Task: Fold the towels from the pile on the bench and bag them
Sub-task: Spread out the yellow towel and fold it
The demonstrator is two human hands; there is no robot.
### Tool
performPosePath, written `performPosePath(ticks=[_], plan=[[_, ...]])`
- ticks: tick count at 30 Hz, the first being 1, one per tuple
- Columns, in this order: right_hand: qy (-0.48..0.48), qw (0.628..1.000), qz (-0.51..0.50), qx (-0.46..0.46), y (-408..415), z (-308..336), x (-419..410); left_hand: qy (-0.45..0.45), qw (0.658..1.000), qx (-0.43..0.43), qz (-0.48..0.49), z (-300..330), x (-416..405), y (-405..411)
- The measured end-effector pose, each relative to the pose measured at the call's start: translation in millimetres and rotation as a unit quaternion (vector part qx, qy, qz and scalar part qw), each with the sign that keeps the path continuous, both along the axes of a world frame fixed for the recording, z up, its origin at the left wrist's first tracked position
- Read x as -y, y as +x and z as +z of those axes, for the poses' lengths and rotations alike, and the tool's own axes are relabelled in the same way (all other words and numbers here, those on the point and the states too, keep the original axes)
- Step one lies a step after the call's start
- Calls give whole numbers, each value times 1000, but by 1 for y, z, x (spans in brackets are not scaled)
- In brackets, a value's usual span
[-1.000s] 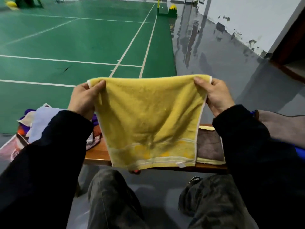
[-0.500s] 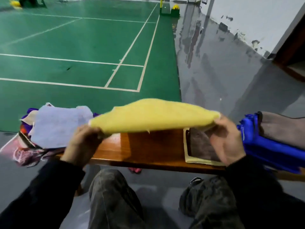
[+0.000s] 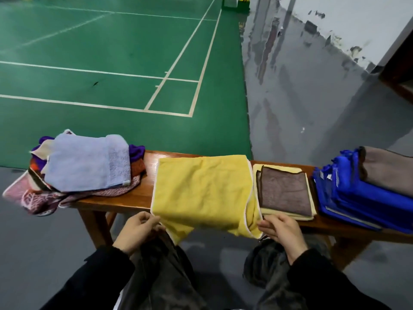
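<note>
the yellow towel (image 3: 201, 189) lies spread on the bench (image 3: 143, 198) between pile (image 3: 85, 171) and folded stack (image 3: 283, 193), left hand (image 3: 136, 231) and right hand (image 3: 281, 231) pinching its overhanging near corners, likely to fold it.

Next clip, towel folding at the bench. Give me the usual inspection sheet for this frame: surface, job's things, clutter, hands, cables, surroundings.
Surface: wooden bench, glossy, bare between the towels.
Job's things: yellow towel spread mid-bench, its near edge hanging over the front; unfolded pile at the left end, lilac towel on top; folded brown towel on a folded pale yellow one; blue bag at the right end, a grey-brown towel on it.
Clutter: nothing seen.
Hands: left hand pinches the yellow towel's near left corner; right hand pinches its near right corner.
Cables: nothing seen.
Surroundings: green court floor with white lines, grey floor, scuffed white wall.
</note>
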State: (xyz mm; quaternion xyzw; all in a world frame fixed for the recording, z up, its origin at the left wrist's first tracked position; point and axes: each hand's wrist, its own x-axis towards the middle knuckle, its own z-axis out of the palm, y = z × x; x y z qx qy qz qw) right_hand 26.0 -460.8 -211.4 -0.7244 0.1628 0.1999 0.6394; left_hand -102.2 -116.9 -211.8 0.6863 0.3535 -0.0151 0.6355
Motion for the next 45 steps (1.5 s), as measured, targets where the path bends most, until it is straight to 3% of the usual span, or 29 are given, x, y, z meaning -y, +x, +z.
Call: performPosePath(ticks=[1,3,5,8,11,13,16,20,22,26,28,30,32,35,37,40,43,45], plan=[[-15,1000,18,6,0,-3,-3,83,995,-9,-59,-4,-2,0],[-84,993,76,35,-5,-12,-11,273,942,-55,-188,-12,2,0],[-197,969,117,89,-14,-18,-20,364,904,-65,-217,-22,12,3],[-311,907,114,260,-20,-15,-35,427,895,-52,-115,-28,18,24],[-444,794,179,375,-3,-10,-55,481,864,-137,-56,-25,14,46],[-531,721,229,382,11,-6,-66,482,856,-181,-43,-26,12,55],[-623,609,332,361,23,-2,-64,446,871,-203,-26,-29,9,64],[-683,554,342,331,34,2,-46,442,878,-172,-65,-30,0,78],[-688,557,335,322,36,4,-48,415,899,-118,-70,-27,0,80],[-666,606,310,305,43,9,-56,262,965,1,0,-12,7,76],[-588,680,302,316,48,9,-62,213,972,100,4,3,7,72],[-446,791,291,300,50,9,-75,182,964,194,-20,21,4,72],[-326,874,266,245,51,9,-89,190,951,235,-63,39,5,74],[-240,932,211,169,54,11,-103,165,948,257,-95,61,12,75],[-216,930,211,209,56,22,-108,148,942,271,-128,76,15,72],[-62,908,274,311,56,70,-123,172,904,291,-262,102,18,67],[4,822,424,380,54,130,-140,299,831,262,-389,127,26,73],[15,781,526,336,59,153,-146,386,790,263,-398,138,27,79]])
